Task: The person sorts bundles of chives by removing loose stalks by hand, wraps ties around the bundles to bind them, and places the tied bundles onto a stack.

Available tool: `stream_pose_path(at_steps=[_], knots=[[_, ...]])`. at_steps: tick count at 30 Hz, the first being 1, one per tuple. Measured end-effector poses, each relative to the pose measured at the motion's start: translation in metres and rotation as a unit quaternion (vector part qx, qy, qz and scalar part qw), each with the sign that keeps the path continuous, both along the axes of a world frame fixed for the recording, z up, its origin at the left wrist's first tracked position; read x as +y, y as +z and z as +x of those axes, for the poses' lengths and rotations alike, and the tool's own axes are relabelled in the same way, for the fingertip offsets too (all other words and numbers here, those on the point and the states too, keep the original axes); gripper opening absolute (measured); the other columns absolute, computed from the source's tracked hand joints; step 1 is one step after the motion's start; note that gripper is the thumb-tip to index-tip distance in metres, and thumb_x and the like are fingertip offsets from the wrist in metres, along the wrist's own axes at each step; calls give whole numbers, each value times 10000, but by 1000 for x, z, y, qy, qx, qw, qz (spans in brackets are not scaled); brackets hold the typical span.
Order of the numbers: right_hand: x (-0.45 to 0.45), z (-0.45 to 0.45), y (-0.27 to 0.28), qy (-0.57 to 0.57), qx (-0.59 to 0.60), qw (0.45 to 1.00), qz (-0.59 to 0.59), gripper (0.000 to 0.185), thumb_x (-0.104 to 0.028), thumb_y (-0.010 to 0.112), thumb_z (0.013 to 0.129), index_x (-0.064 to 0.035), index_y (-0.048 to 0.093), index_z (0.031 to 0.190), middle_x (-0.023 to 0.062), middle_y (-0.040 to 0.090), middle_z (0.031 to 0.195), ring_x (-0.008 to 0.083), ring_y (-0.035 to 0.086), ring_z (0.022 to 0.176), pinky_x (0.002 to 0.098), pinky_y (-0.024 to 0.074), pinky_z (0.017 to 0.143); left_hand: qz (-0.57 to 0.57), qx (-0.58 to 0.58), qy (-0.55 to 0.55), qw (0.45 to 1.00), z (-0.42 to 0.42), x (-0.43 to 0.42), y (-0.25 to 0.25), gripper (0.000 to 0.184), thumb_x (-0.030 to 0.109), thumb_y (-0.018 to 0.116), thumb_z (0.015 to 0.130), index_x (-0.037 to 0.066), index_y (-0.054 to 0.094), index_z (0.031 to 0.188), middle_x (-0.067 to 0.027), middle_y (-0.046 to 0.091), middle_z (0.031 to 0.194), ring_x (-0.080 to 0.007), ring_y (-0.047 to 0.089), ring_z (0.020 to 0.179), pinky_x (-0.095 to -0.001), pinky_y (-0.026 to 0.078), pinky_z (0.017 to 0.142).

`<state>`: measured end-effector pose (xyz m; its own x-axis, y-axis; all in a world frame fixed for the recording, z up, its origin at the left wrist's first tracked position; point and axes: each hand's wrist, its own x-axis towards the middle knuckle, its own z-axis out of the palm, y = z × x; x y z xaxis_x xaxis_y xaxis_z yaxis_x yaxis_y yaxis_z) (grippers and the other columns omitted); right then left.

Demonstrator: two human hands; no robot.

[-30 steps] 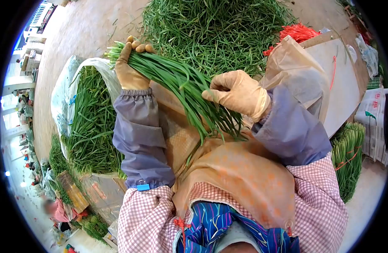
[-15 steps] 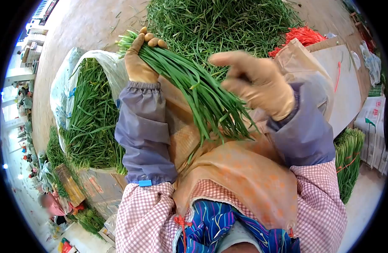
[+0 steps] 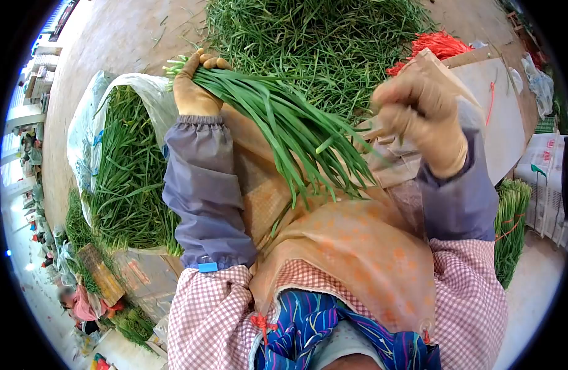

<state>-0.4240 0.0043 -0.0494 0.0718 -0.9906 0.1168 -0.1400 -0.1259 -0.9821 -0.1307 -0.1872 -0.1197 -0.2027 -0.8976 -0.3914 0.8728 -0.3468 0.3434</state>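
My left hand (image 3: 197, 86), in a tan glove, is closed round the pale stem ends of a bunch of garlic chives (image 3: 278, 117). The long green leaves fan down to the right over my tan apron (image 3: 352, 246). To the right of the leaves, my right hand (image 3: 423, 114) is raised and blurred by motion. Its fingers curl in towards the thumb, and what they hold, if anything, cannot be made out. A smeared green leaf tip shows just below them.
A large heap of loose green leaves (image 3: 321, 46) lies ahead. At left stands a plastic-lined bag of greens (image 3: 130, 172). Red ties (image 3: 441, 46) lie by a board (image 3: 497, 117) at right, with tied greens (image 3: 512, 228) and a white crate (image 3: 543, 185) beyond. Another person (image 3: 80, 303) is at far left.
My right hand has moved right, away from the leaves, and its fingers have curled in. My left hand keeps hold of the bunch and has shifted slightly left and down.
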Motion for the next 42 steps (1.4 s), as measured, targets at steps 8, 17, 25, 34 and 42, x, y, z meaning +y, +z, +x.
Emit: stream_pose_path(at_steps=[8,17,25,34,42], knots=[[4,38,-35,93,172,974,-117,145,-133,689,834,-75,652,962,88,580,627,196,590,521,344,459,466,13,-93,14,995,2,2,-5,45,22,529,913,-21,519,923,-68,522,765,-191,480,609,-406,486,650],[-6,-53,-17,-125,320,938,-30,196,-66,659,878,-10,623,1062,32,637,925,115,596,856,258,486,794,172,-244,65,952,-2,-32,-23,111,56,534,925,40,504,818,-61,523,660,-207,498,538,-431,519,618],[-20,-13,5,-109,-36,993,28,152,-153,682,895,-28,686,981,-12,639,740,82,560,693,235,467,625,146,-235,34,960,-10,-36,-28,97,74,562,926,45,498,859,-64,495,661,-224,489,541,-424,507,574],[-17,48,-45,-13,346,937,36,237,-284,672,879,-47,664,873,146,614,659,265,615,587,377,488,560,99,-287,3,953,-20,-35,-50,122,80,566,921,35,503,828,-83,520,709,-247,524,569,-478,530,591],[-7,6,-5,-69,0,984,162,166,-145,615,932,-27,644,818,-1,558,602,57,506,563,223,397,492,156,-320,10,934,-11,-54,-66,150,101,586,916,19,497,828,-99,547,707,-291,551,590,-481,540,598]])
